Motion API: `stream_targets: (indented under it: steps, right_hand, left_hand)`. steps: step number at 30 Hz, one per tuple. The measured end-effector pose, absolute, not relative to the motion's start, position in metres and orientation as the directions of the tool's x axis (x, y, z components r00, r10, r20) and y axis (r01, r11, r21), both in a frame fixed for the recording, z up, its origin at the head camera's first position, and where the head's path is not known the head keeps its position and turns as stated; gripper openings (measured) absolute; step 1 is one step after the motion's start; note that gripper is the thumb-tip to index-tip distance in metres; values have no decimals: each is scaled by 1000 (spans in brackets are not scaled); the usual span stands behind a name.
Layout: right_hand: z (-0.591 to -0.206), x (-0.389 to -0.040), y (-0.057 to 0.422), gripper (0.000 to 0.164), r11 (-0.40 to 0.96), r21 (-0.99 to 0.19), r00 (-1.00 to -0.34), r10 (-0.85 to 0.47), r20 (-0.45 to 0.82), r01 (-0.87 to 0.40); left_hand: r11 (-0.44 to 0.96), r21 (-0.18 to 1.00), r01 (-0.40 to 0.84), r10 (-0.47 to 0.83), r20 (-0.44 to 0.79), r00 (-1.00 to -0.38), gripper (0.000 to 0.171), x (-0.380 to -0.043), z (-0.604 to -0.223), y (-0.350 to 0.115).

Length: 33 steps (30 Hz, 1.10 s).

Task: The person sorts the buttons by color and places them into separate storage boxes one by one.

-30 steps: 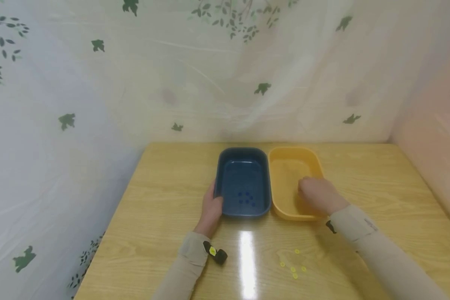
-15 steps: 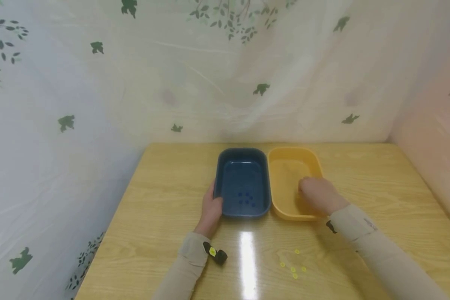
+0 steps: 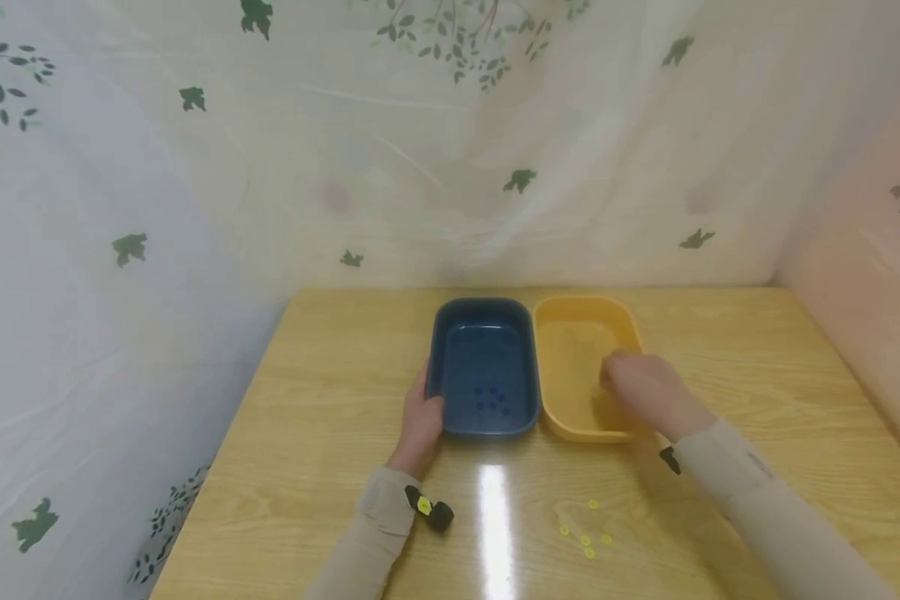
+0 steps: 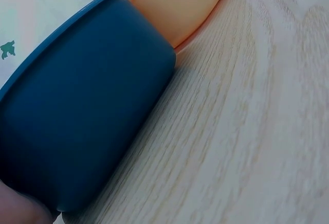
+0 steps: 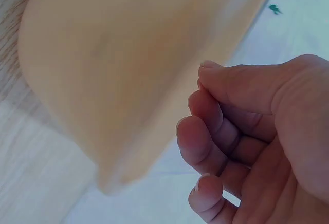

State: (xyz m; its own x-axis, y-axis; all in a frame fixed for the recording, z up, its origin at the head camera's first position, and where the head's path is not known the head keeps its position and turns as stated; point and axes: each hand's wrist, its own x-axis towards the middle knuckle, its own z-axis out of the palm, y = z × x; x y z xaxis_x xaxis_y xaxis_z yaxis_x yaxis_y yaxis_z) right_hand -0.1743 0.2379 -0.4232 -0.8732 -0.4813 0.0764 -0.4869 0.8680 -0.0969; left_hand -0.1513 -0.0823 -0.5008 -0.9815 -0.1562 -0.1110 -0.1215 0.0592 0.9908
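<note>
From above and behind both grips, the head view is looking forward and down, standing well back and taking in the left hand [image 3: 422, 421], right hand [image 3: 651, 387], blue tub [image 3: 487, 350], yellow tub [image 3: 573, 333], table [image 3: 330, 375] and sheet [image 3: 420, 158] beyond. The left wrist view is looking low and slantwise from close beside the left grip, following the blue tub's outer wall towards the yellow tub. The right wrist view is facing the right hand's fingers [image 5: 194, 139] very closely, the yellow tub blurring beyond them. All three are sharing the yellow tub, table and sheet.
</note>
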Motion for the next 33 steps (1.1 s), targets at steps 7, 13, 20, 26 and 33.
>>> stream_targets:
  steps: [7, 13, 20, 26, 33]
  right_hand:
    - [-402, -145, 234, 11, 845, -57, -835, -512, 199, -532]
    - [-396, -120, 230, 7, 816, -27, -777, -540, 324, -578]
    - [-398, -95, 228, 13, 776, 12, -709, -583, 398, -631]
    - [-408, -70, 219, 17, 760, -11, -698, -592, 402, -650]
    - [-436, -45, 209, 20, 750, -35, -720, -621, 309, -661]
  left_hand:
    - [73, 991, -116, -165, -102, -981, 74, -150, -500, -82]
    - [69, 992, -106, -164, -93, -982, 74, -150, -499, -82]
    - [69, 993, -100, -176, -87, -981, 74, -152, -501, -81]
    - [63, 992, -106, -174, -94, -980, 74, -153, -503, -81]
    - [69, 992, -102, -183, -88, -979, 74, -152, -501, -81]
